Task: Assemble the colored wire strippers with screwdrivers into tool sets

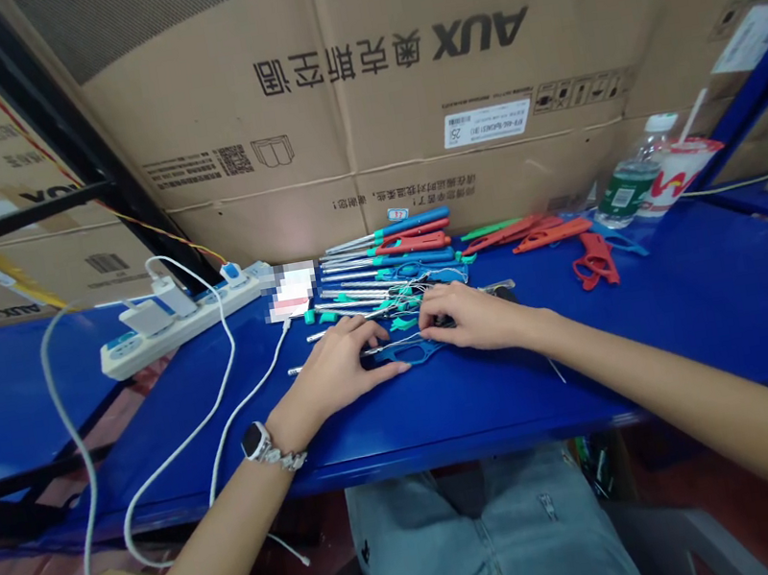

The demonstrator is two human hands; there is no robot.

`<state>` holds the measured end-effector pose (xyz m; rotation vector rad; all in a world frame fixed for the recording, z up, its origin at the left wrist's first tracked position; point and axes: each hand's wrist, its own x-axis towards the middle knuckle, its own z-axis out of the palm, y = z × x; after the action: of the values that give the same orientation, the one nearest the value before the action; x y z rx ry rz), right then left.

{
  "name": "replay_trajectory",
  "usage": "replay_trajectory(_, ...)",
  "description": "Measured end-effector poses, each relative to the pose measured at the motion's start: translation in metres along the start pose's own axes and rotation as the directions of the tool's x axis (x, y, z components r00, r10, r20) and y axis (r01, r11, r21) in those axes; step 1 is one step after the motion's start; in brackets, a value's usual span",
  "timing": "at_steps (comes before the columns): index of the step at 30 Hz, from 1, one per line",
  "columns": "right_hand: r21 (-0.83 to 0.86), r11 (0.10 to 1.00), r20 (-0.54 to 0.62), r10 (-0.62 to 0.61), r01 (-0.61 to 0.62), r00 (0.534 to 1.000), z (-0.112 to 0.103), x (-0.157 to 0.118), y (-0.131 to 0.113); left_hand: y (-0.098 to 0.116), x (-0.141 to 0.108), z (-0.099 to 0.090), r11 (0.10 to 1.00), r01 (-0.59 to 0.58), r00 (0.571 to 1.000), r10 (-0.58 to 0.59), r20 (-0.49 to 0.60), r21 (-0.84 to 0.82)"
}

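Observation:
A blue plastic lighter handle shell (409, 353) lies on the blue table, with a metal tube (295, 371) jutting out on its left. My left hand (341, 362) grips the shell's left part, thumb along the near edge and fingers curled over the far one. At the shell's right end, my right hand (465, 315) pinches a thin white wire (417, 337); its fingertips are partly hidden. Just beyond my hands, long lighters with metal tubes (355, 290) and blue or red handles (413, 242) lie in a row, loose wires and small green parts (400, 323) among them.
Red handle shells (594, 259) lie to the right, near a green-labelled bottle (623, 191) and a paper cup (679, 173) with a straw. On the left are a power strip (192, 318) and white cables (226, 351). A large cardboard box (360, 136) stands behind.

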<state>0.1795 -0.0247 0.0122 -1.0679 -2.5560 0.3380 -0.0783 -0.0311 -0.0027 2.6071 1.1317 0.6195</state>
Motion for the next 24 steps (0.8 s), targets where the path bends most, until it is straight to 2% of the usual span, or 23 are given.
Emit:
replay_trajectory(11, 0.068, 0.991, -0.123, -0.102, 0.111, 0.987, 0.009, -0.006, 0.008, -0.012, 0.001, -0.001, 0.980, 0.026, 0.999, -0.019, 0.036, -0.195)
replay_trajectory(15, 0.032, 0.991, -0.143, -0.122, 0.128, 0.982, 0.013, -0.007, 0.008, -0.010, 0.000, -0.003, 0.980, 0.014, 0.999, -0.005, 0.042, -0.199)
replay_trajectory(20, -0.024, 0.995, -0.142, -0.103, 0.101, 0.984, 0.014, -0.010, 0.007, -0.008, -0.002, -0.002, 0.978, 0.058, 0.996, -0.043, 0.078, -0.199)
replay_trajectory(24, -0.042, 0.996, -0.144, -0.082, 0.077, 0.986, 0.016, -0.010, 0.006, -0.012, -0.001, -0.001, 0.983, 0.021, 0.998, -0.008, 0.068, -0.183)
